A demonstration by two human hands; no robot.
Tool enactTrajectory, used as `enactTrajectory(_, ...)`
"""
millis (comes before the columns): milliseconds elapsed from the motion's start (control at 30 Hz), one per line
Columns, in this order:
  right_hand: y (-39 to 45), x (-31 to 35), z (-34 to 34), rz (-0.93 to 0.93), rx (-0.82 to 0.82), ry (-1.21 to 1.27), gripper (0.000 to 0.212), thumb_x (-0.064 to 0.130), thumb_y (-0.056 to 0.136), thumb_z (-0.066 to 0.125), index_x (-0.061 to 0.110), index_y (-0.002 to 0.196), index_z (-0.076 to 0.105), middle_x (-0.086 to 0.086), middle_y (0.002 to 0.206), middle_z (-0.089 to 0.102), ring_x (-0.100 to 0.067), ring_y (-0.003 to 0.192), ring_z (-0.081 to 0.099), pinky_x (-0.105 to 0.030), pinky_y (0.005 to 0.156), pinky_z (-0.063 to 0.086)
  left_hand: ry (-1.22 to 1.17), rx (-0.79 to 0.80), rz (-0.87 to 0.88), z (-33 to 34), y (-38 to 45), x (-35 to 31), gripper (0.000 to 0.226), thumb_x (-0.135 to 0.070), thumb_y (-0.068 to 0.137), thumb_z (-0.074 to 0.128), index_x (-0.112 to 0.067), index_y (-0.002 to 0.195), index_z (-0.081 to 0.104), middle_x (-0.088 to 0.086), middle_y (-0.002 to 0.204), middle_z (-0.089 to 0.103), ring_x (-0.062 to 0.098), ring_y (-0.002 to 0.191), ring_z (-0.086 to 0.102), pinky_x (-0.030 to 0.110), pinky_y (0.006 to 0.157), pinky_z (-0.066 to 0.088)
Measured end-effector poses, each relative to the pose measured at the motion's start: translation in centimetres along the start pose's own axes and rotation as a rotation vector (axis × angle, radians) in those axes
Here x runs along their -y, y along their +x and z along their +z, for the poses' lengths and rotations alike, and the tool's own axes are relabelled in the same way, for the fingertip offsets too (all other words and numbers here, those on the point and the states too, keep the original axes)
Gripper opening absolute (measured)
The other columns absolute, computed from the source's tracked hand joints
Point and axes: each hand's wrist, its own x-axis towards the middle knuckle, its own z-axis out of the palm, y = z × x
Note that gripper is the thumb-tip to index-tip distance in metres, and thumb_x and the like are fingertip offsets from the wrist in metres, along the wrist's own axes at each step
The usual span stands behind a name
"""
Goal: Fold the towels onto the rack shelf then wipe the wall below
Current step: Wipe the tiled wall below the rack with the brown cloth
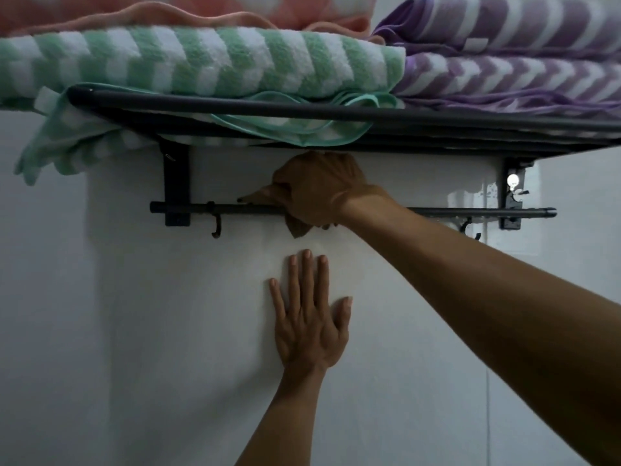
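While the left hand point(307, 317) lies flat on the white wall point(134, 331), fingers straight and spread, palm against the surface, the right hand point(319, 190) sits higher up, just under the rack shelf point(437, 117), bunched over a brownish cloth point(297, 227). Cloth corners poke out left of the knuckles and below the palm; fingers curl round it, pressing it to the wall at the level of the lower bar point(235, 209). Left hand is directly below the right, apart from the cloth.

Head view only. Rack is dark metal: round front tube, flat wall brackets, thin round lower bar with small hooks point(216, 227). On the shelf, a folded green towel point(201, 60), fluffy terry with white chevron stripes, smooth mint hem; one corner hangs off the left end, another loop droops through the front. Beside it, touching on the right, a purple towel point(504, 72), same chevron pile, folded in layers. On top at the back, a pink towel point(201, 11), partly out of frame. Wall is glossy tile, faint vertical joints, bright glare spot near the right bracket.
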Motion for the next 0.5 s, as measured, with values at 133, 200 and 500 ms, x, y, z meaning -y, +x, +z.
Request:
enactTrajectory(133, -2.9, -3.7, -0.1, 0.059, -0.038, -0.055, 0.043, 0.053, 0.105, 0.031, 0.03, 0.1, 0.067, 0.003, 0.096, 0.065, -0.022, 0.089, 0.061, -0.032, 0.073, 0.037, -0.008, 0.081, 0.017, 0.2, 0.1, -0.8, 0.077, -0.058, 0.099, 0.03, -0.017, 0.16, 0.009, 0.01, 0.168, -0.001, 0.029, 0.155, -0.001, 0.06, 0.121, 0.009)
enactTrajectory(200, -3.9, -5.5, -0.2, 0.107, 0.003, -0.077, 0.043, 0.055, 0.105, 0.03, 0.031, 0.098, 0.065, 0.005, 0.092, 0.059, -0.021, 0.084, 0.054, -0.032, 0.074, 0.035, -0.001, 0.085, 0.02, 0.4, 0.1, -0.5, 0.077, -0.058, 0.099, 0.03, -0.016, 0.16, 0.008, 0.01, 0.168, -0.002, 0.029, 0.155, -0.002, 0.06, 0.121, 0.008)
enactTrajectory(500, -8.8, -13.5, -1.2, 0.354, 0.18, -0.088, 0.043, 0.066, 0.099, 0.031, 0.034, 0.088, 0.058, 0.005, 0.096, 0.059, -0.025, 0.097, 0.06, -0.033, 0.078, 0.037, 0.031, 0.047, 0.023, 0.5, 0.0, -0.7, 0.077, -0.057, 0.099, 0.03, -0.016, 0.16, 0.008, 0.01, 0.168, -0.002, 0.029, 0.155, -0.002, 0.059, 0.122, 0.005)
